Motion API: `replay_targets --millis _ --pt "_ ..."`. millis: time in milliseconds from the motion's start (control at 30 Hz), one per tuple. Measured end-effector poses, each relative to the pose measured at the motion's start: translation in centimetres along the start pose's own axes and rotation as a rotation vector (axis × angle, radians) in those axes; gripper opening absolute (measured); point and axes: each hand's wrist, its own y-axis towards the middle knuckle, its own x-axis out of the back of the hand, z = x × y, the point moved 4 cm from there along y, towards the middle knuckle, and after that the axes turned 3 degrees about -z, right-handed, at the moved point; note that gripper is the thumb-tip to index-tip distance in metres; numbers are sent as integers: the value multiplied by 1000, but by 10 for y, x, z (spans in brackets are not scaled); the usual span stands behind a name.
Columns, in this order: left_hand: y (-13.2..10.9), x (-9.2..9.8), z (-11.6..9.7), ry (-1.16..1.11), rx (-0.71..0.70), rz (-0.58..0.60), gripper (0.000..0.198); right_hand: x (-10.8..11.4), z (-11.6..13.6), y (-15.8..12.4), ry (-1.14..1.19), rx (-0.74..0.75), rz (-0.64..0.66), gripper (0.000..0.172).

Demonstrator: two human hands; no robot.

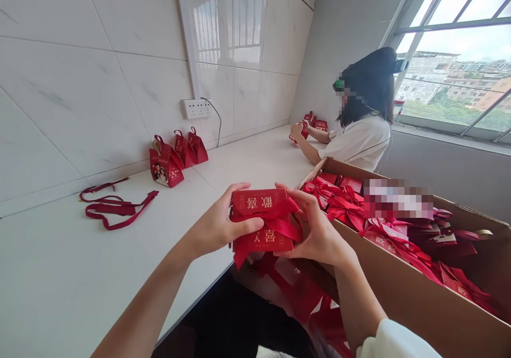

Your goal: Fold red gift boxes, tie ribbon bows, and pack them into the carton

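Note:
Between my two hands is a red gift box (261, 238) with gold characters and a red ribbon (279, 225) tied across its middle. My left hand (227, 222) grips its left side, the thumb lying over the front near the ribbon. On the right side, the fingers and thumb of my right hand (319, 230) close around the box's edge. One ribbon tail hangs below the lower left corner. The box is held above the front edge of the white table (191, 246), just left of a large cardboard box (383, 273).
Many ribboned red boxes (379, 241) fill the cardboard box. Three red triangular boxes with loops (167, 163) stand by the tiled wall, near loose dark red ribbons (120, 209). Farther along, a person (359, 134) handles a red box (298, 134). A socket strip (197, 108) is on the wall.

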Motion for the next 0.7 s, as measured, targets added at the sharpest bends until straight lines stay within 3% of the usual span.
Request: replay_targets --millis 200,367,500,700 --pt "3 -2 4 -150 -52 -176 55 -15 -17 -2 211 -176 -270 62" --pt "4 0 8 -50 -40 -255 56 -26 -21 -8 358 -234 -193 55" --pt "4 0 8 -23 -34 -271 57 -20 -22 -7 263 -308 -280 44" --pt "6 -1 9 -39 -12 -316 57 -20 -5 -3 123 -132 -235 30"
